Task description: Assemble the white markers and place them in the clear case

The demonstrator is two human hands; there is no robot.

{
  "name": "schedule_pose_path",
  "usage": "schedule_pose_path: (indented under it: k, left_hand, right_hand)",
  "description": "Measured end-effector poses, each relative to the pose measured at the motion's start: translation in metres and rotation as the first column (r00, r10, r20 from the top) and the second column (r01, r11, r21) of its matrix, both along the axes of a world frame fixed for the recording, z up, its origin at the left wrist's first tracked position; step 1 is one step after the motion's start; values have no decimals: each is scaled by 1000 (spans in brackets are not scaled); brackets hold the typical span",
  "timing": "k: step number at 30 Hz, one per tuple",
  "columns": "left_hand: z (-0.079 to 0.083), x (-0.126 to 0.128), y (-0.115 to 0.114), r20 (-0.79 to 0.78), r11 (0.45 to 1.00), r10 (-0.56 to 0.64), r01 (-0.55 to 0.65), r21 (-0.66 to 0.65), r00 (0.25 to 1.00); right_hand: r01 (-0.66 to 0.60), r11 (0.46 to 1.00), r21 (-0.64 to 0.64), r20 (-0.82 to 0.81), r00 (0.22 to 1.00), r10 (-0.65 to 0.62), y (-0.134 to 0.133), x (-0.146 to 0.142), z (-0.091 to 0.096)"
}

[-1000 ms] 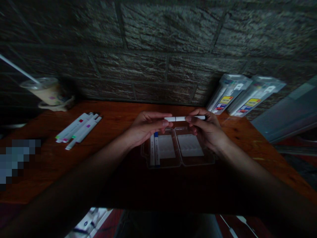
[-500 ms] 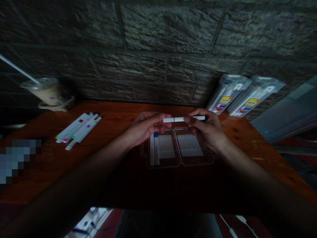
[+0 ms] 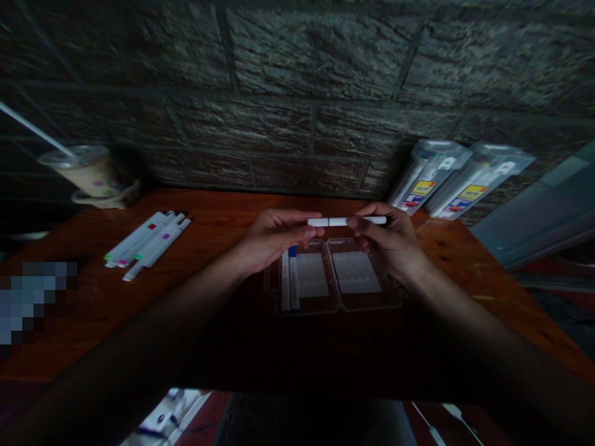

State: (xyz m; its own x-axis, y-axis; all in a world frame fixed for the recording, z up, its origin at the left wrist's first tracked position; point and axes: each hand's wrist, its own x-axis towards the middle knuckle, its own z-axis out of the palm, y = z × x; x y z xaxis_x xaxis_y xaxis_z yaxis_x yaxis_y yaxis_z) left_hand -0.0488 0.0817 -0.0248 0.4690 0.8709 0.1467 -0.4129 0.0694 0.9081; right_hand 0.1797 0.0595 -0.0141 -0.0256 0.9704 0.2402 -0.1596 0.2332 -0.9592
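Observation:
A white marker (image 3: 337, 222) with a dark ring near its middle is held level between my hands, above an open clear plastic case (image 3: 341, 308). My right hand (image 3: 393, 238) pinches its right half between thumb and fingers. At the left end, the thumb and fingers of my left hand (image 3: 274, 238) close around the marker's tip. Two markers (image 3: 289, 282), one with a blue end, lie side by side in the case's left half. White inserts (image 3: 356, 272) show in both halves.
On the left, several white markers (image 3: 149, 241) lie in a loose pile on the wooden table (image 3: 223, 204). Behind them stands a drink cup (image 3: 88, 173) with a straw. Two clear marker cases (image 3: 458, 179) lean against the stone wall (image 3: 297, 124) at right.
My left thumb has moved down from over the marker's left end to just below it. The marker has shifted very slightly up and right; my right hand is almost still.

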Motion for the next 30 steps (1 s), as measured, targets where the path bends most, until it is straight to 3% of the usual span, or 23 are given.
schedule_pose_path:
  k: [8,16,26,30]
  left_hand:
    - [0,-1,1,-15,999,17,-18,-31,1000]
    - [-1,1,2,-74,993,98,-102,-50,992]
    - [-6,-1,4,-113,994,103,-98,47,988]
    - [-4,-1,3,-121,994,110,-108,23,986]
  right_hand:
    - [2,1000,3,-5,1000,-2,0,-1,0]
    - [19,999,40,95,995,-22,-1,-1,-3]
    - [30,999,14,63,998,-31,2,0,-6]
    - [41,999,33,91,995,-44,2,0,-5]
